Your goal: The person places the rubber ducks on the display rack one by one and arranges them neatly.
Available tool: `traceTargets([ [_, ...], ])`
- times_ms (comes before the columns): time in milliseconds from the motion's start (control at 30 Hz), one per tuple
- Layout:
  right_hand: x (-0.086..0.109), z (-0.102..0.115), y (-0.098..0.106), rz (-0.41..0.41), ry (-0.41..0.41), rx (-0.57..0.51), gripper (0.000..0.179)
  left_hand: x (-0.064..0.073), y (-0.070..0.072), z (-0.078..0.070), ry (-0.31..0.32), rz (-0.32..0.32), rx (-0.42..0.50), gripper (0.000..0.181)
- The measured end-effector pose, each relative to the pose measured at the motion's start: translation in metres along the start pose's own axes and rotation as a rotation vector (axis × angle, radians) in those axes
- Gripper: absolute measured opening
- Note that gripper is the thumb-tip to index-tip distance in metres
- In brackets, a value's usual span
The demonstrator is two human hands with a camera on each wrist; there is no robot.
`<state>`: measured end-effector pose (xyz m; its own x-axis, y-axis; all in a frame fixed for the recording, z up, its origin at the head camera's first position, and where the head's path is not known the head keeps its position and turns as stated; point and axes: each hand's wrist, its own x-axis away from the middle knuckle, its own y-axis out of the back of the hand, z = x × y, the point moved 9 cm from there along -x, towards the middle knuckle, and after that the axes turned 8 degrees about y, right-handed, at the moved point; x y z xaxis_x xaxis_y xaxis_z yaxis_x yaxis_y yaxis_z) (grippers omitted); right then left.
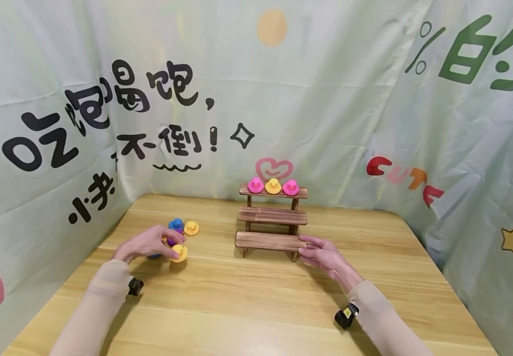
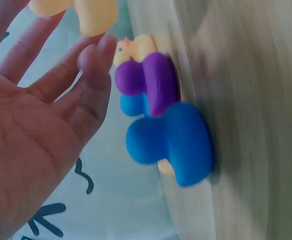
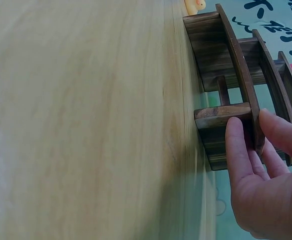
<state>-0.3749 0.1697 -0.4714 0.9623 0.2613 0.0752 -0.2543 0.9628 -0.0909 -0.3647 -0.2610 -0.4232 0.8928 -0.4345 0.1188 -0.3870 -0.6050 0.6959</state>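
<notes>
My left hand [image 1: 151, 242] pinches a yellow rubber duck [image 1: 180, 253] between thumb and fingers at the left of the table. Close around that hand are a blue duck [image 2: 188, 145], a purple duck [image 2: 161, 84] and another yellow duck [image 1: 192, 228], some partly hidden by it. A three-step wooden stand [image 1: 271, 241] is at the centre back. On its top step sit a pink duck [image 1: 255, 185], a yellow duck [image 1: 273, 186] and a second pink duck [image 1: 290, 187] in a row. My right hand [image 3: 265, 175] grips the right end of the stand's lowest step, thumb above and fingers below.
The light wood table [image 1: 247, 306] runs back to a printed cloth [image 1: 327, 99] that hangs behind it and along both sides. A small black device [image 1: 135, 286] is on the left wrist, another [image 1: 345, 316] on the right.
</notes>
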Motion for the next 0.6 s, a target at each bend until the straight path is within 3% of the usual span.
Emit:
traceTargets([
  [200, 0.000, 0.000, 0.000, -0.007, -0.011, -0.009, 0.060, -0.012, -0.008, -0.007, 0.003, 0.026, 0.084, 0.035],
  [367, -0.001, -0.001, 0.000, -0.005, -0.009, -0.011, 0.060, -0.024, -0.012, -0.011, -0.013, -0.004, 0.108, 0.029],
  [600, -0.002, -0.002, 0.001, -0.011, -0.004, -0.013, 0.059, -0.036, -0.016, -0.020, -0.033, 0.000, 0.248, 0.029],
])
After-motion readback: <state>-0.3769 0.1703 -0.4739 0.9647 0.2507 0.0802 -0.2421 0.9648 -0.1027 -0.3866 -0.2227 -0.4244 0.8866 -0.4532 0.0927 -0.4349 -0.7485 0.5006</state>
